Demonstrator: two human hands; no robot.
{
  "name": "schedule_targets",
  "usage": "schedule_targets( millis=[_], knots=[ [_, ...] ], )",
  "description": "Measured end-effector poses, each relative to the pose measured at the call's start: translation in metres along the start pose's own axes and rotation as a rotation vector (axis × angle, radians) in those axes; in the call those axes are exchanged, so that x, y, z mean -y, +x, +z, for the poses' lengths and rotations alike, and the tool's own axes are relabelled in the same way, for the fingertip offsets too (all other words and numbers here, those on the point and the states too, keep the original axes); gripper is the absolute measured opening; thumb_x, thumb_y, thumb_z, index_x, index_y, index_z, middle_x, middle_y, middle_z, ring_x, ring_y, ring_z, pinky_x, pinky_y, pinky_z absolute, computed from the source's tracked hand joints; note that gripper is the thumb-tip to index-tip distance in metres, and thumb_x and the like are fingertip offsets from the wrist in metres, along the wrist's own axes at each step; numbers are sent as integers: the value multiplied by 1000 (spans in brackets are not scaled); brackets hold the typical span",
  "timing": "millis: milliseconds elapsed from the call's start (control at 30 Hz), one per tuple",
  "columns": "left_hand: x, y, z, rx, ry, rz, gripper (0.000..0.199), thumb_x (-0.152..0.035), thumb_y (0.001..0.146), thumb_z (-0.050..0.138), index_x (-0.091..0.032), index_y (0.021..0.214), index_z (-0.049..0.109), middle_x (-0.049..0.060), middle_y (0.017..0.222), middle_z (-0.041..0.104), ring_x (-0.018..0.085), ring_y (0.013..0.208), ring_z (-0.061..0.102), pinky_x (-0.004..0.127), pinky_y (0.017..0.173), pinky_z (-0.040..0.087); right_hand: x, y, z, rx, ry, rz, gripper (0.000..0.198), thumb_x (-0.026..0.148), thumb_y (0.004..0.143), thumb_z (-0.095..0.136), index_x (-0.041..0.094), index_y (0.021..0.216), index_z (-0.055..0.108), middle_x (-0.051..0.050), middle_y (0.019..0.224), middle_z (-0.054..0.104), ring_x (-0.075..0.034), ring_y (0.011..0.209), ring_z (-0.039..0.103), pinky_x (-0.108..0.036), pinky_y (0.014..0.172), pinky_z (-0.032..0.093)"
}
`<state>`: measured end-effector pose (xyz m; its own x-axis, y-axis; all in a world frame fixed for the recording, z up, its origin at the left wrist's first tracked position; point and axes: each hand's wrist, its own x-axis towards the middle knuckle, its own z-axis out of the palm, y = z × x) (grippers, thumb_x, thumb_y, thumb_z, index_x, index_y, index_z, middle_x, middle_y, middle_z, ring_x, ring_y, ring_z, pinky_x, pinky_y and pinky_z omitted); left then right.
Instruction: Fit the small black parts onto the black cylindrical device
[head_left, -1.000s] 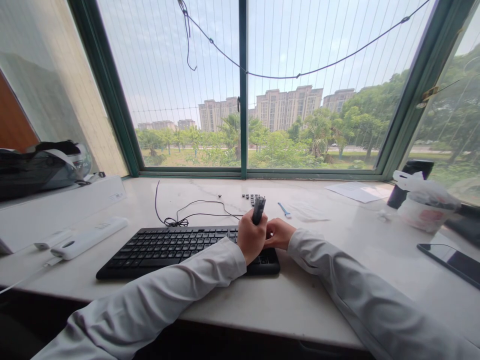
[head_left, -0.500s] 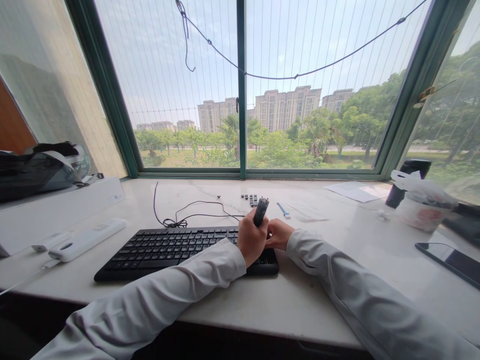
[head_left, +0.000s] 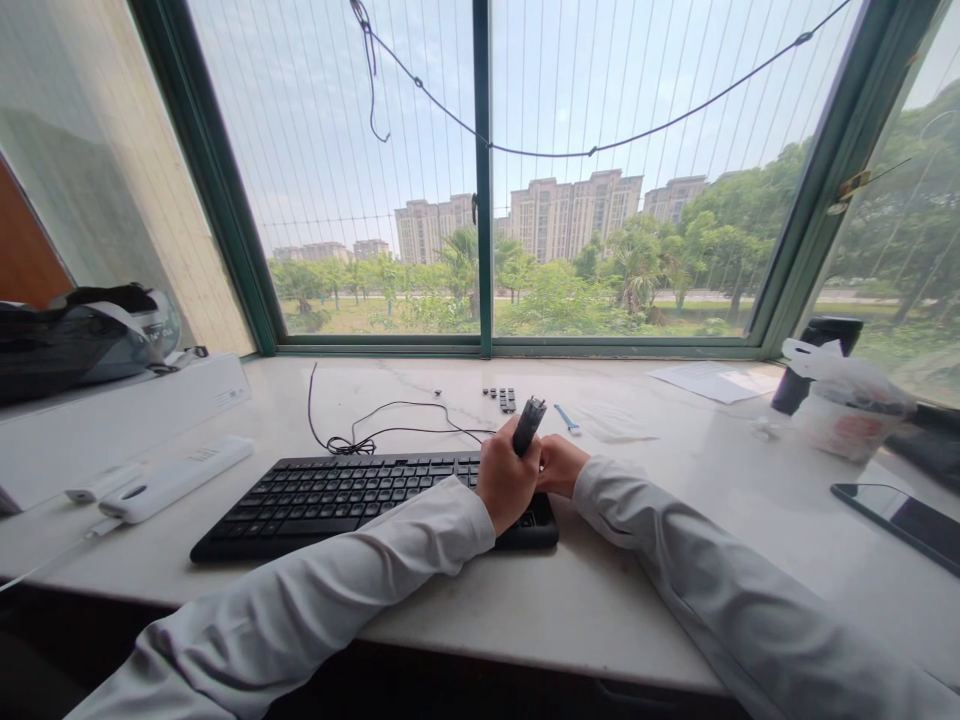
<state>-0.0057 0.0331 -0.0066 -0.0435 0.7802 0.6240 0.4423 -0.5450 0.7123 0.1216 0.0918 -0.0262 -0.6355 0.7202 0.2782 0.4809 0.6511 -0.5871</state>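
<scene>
A black keyboard (head_left: 315, 500) lies on the white tabletop in front of me. Over its right end my left hand (head_left: 507, 482) is closed around a black cylindrical handle (head_left: 529, 425). The upper end of this handle has small prongs and points up and slightly right; its lower end is hidden by the hand. My right hand (head_left: 561, 464) touches the left one from the right, fingers curled inward. Whatever they pinch is hidden. Loose black keycaps (head_left: 508, 400) lie beyond the hands, with a small blue stick-like tool (head_left: 567, 419) to their right.
The keyboard's black cable (head_left: 390, 430) loops behind it. To the left are a white power strip (head_left: 176, 482) and a white box (head_left: 112, 420) bearing a dark bag (head_left: 75, 340). A phone (head_left: 900, 522), a plastic-bagged tub (head_left: 851, 415) and paper (head_left: 716, 382) lie right. A window (head_left: 486, 180) stands behind.
My left hand has shifted slightly right, and the black handle leans a little more to the right. My right hand stays beside it. The keyboard has moved very slightly to the right.
</scene>
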Motion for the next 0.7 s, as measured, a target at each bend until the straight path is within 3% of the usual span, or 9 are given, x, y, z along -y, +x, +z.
schedule_targets(
  millis=[300,533,700],
  knots=[
    [5,3,3,-31,-21,-29,14,-24,81,45,-19,69,49,-1,62,50,12,59,44,24,58,33,0,0,-1,8,57,29,35,42,60,72,11,50,58,4,48,40,-7,50,37,-21,47,31],
    [9,11,5,-69,-103,-205,25,-33,83,43,-18,63,44,-2,57,46,11,55,43,23,54,33,7,-3,-3,74,184,22,38,46,58,76,10,70,75,0,53,58,-8,51,46,-20,51,37],
    [8,13,4,-64,-138,-232,26,-34,82,44,-18,63,45,-2,57,47,11,55,43,23,54,34,10,-4,-4,73,189,36,40,48,57,77,12,75,77,-2,57,65,-11,53,53,-21,53,40]
  ],
)
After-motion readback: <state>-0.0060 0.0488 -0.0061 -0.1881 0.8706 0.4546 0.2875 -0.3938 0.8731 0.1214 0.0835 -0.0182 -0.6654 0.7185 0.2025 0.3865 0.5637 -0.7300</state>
